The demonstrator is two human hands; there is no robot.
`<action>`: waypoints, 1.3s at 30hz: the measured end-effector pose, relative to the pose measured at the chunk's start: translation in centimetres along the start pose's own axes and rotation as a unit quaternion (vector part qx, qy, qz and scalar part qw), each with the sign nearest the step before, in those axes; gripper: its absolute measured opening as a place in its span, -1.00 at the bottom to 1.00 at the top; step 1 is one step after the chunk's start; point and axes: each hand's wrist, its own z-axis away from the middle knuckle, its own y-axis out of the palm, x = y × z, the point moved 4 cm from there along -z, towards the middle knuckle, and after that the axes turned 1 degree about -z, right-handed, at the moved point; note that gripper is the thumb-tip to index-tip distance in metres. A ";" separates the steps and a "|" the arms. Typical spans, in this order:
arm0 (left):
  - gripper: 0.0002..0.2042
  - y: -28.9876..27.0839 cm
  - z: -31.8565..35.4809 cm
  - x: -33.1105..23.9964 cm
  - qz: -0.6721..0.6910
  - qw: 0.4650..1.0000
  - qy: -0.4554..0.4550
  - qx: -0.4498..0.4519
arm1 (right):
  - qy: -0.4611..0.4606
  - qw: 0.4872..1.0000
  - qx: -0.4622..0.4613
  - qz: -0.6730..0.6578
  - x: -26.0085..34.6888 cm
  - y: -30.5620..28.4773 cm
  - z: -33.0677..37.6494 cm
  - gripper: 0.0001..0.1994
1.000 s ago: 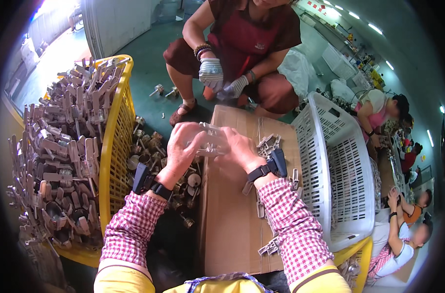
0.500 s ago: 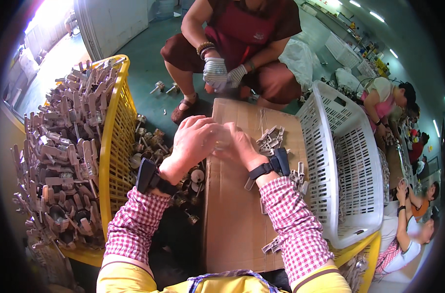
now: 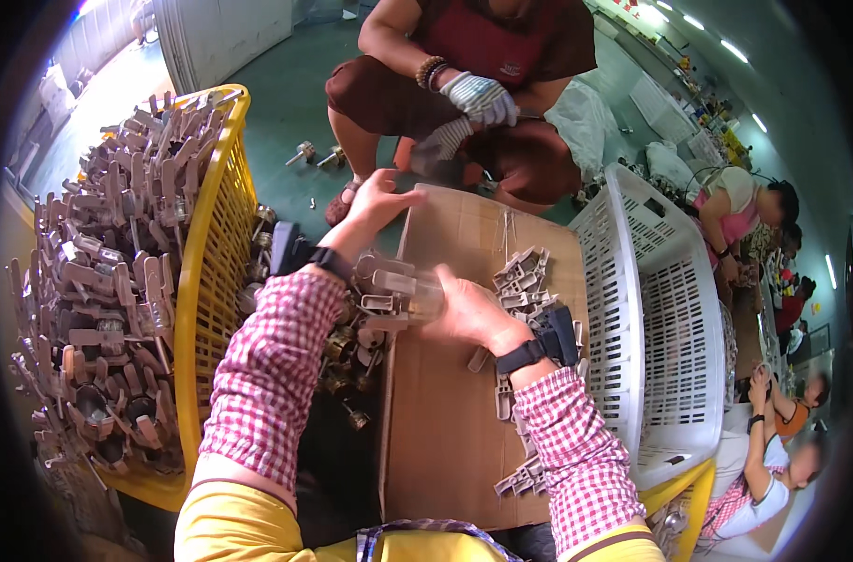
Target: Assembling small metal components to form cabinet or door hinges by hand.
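Observation:
My right hand (image 3: 471, 309) is closed round a silver metal fitting with flat lever arms (image 3: 415, 292), smeared by motion, above the left part of the cardboard (image 3: 436, 412). My left hand (image 3: 379, 208) is raised beyond it near the cardboard's far left corner, empty, with thumb and fingers apart. Several loose grey metal lever pieces (image 3: 525, 281) lie on the cardboard's right side, by my right wrist. Below my left forearm, round metal parts with stems (image 3: 351, 361) lie in a heap left of the cardboard.
At left stands a yellow basket (image 3: 211, 244) heaped with grey metal fittings (image 3: 117, 272). A white basket (image 3: 623, 328) stands at right, above a yellow one (image 3: 693, 482). Across from me squats a person in striped gloves (image 3: 482, 98). Other people (image 3: 740, 211) work at far right.
My hands, together before, have come apart: the left moved up and left, the right came nearer with the metal fitting. The co-worker's gloved hands have shifted.

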 end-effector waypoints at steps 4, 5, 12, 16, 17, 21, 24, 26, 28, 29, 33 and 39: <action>-0.06 2.8 -2.8 2.4 -0.171 0.985 0.009 0.022 | 0.009 1.000 0.013 -0.024 0.7 -0.4 0.2 -0.22; -0.06 2.6 -3.5 3.4 -0.173 0.984 0.001 0.041 | 0.017 0.999 0.025 -0.028 1.1 -0.3 0.0 -0.21; -0.32 2.6 -0.8 -3.0 -0.343 0.923 0.173 -0.015 | 0.027 0.999 -0.035 0.019 0.3 -0.4 0.4 -0.23; -0.70 2.7 1.3 -6.3 -0.072 0.974 0.106 0.187 | 0.038 0.999 0.012 0.018 0.0 0.1 0.0 -0.34; -0.80 3.0 2.0 -7.2 -0.029 0.975 0.100 0.197 | 0.060 0.998 0.027 0.006 -0.1 0.2 0.1 -0.37; -0.80 2.9 3.3 -8.0 -0.017 0.974 0.113 0.196 | 0.082 0.996 0.007 0.034 0.9 -0.5 0.7 -0.37; -0.80 2.8 4.3 -8.4 -0.032 0.968 0.151 0.198 | 0.060 0.997 0.034 0.015 0.4 0.1 0.3 -0.35; -0.83 2.1 5.1 -7.9 0.026 0.968 0.156 0.195 | 0.057 0.998 0.020 0.013 0.7 0.1 0.0 -0.29; -0.85 1.3 7.7 -10.5 0.003 0.970 0.166 0.180 | 0.058 0.998 0.012 0.025 1.2 -0.7 0.4 -0.26; -0.86 1.1 9.1 -11.8 -0.020 0.970 0.179 0.166 | 0.061 0.997 0.002 0.039 1.5 -1.4 0.9 -0.24; -0.92 0.6 10.3 -10.3 -0.092 0.947 0.254 0.171 | 0.047 0.999 -0.004 -0.005 0.6 -0.9 0.5 -0.21; -0.90 -0.5 14.2 -9.8 -0.163 0.880 0.419 0.153 | -0.069 0.995 -0.002 -0.066 -0.1 0.1 0.3 -0.18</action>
